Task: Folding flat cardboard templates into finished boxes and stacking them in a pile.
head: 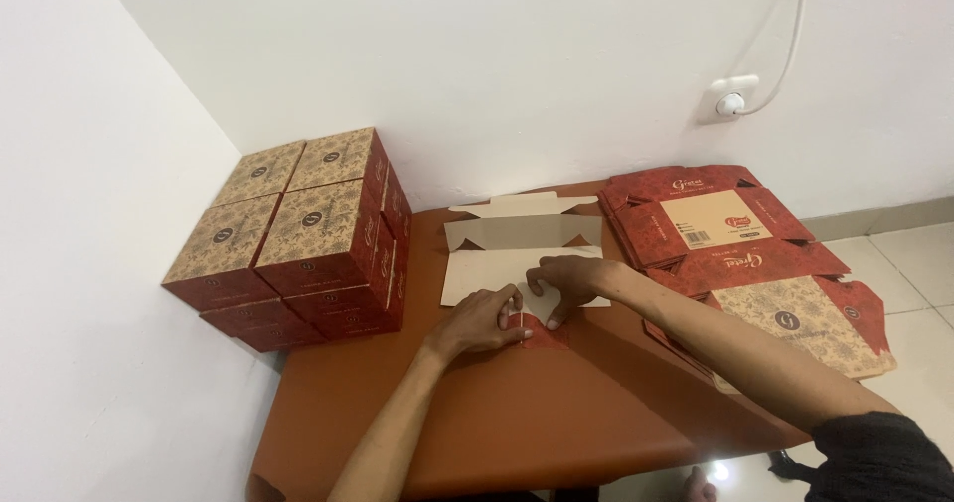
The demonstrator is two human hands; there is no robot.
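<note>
Left hand [482, 321] and right hand [564, 278] pinching near flaps of flat box blank [522, 253], plain side up on brown table [497, 413]. Folding stage, apparently early. Next: creasing side panels upright. Finished boxes [298, 239] stacked left; unfolded blanks [745, 253] piled right.

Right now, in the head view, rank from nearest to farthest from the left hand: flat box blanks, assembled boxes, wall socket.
From the left hand:
1. Assembled boxes, stacked left by the corner.
2. Flat box blanks, piled right.
3. Wall socket, upper right on the wall.
</note>
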